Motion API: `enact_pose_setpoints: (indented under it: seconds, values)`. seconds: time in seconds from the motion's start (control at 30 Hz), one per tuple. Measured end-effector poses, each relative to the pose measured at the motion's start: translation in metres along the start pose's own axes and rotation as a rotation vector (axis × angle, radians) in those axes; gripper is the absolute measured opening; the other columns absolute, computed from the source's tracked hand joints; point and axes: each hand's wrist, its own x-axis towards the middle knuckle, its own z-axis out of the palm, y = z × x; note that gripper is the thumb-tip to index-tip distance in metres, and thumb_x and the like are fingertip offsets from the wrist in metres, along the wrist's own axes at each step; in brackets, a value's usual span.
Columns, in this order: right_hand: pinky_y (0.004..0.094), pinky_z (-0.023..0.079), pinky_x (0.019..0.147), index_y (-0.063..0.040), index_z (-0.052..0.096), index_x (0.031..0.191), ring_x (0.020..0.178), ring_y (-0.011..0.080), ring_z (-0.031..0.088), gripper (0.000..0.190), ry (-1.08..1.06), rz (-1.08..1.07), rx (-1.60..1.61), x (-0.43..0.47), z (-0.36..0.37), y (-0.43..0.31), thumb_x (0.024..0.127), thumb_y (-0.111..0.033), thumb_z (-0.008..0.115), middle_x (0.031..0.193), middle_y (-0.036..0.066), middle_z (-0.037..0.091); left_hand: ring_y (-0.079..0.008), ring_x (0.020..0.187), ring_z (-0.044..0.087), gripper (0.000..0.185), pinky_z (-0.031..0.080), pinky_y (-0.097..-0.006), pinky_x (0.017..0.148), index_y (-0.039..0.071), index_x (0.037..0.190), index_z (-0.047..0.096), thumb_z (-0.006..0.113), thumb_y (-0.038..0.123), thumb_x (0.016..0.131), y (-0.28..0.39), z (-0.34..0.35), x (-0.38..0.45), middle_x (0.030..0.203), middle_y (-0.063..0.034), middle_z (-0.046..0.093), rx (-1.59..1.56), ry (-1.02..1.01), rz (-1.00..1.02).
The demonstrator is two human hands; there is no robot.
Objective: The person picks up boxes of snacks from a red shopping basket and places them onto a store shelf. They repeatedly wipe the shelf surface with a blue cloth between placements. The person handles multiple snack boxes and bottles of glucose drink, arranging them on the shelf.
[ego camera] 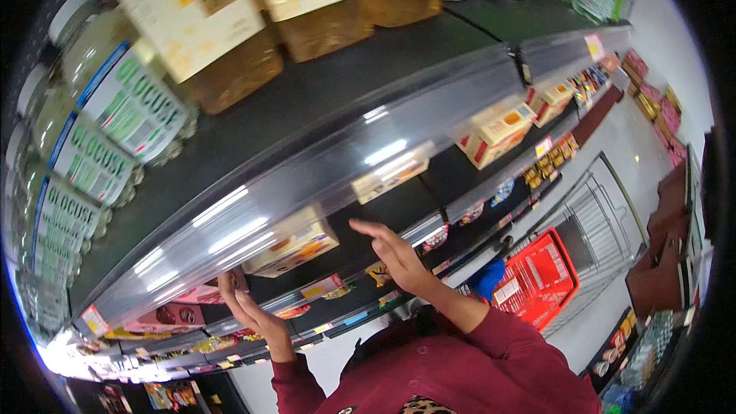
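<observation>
Both bare hands reach from maroon sleeves toward a lower shelf. My left hand [253, 313] has its fingers extended close to the left end of a cream carton [302, 247] with a colourful printed front. Whether its fingertips touch the carton or the pink box [164, 317] beside it, I cannot tell. On the carton's other side, my right hand [398, 257] is raised flat, apart from the carton, with nothing in it. The carton's top is partly hidden behind the clear shelf-edge strip [345, 138]. Another cream carton [394, 175] lies farther right on the same shelf.
Glucose bottles [129, 100] and large cartons or jugs of amber liquid [322, 34] stand on the upper shelf, its edge jutting over my hands. Yellow-and-red boxes [495, 132] sit farther right. A shopping trolley [598, 224] and a red basket [543, 282] stand at right.
</observation>
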Motion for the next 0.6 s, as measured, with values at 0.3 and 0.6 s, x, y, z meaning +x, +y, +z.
enact_pose_setpoints:
  seconds: [0.3,0.6]
  values:
    - [0.0295,0.055,0.078,0.003,0.062,0.130,0.090,0.0133,0.065,0.035,0.451,0.461,-0.172,-0.201,-0.116,0.073,0.114,-0.025,0.047,0.101,0.010,0.071,-0.0403,0.138,0.053,0.044,0.037,-0.0495,0.116,-0.004,0.135,0.061,0.068,0.007,0.093,0.033,0.105,-0.078,0.148,-0.0216,0.057,0.224,-0.716,0.196]
    - [0.0356,0.059,0.071,0.002,0.051,0.143,0.079,0.0213,0.073,0.053,1.150,1.082,-0.520,-0.414,-0.213,0.157,0.098,-0.020,0.068,0.092,0.014,0.075,-0.0389,0.153,0.033,0.071,0.026,-0.0535,0.123,0.001,0.157,0.042,0.071,0.024,0.095,0.042,0.189,-0.089,0.166,-0.0198,0.035,0.416,-1.088,0.368]
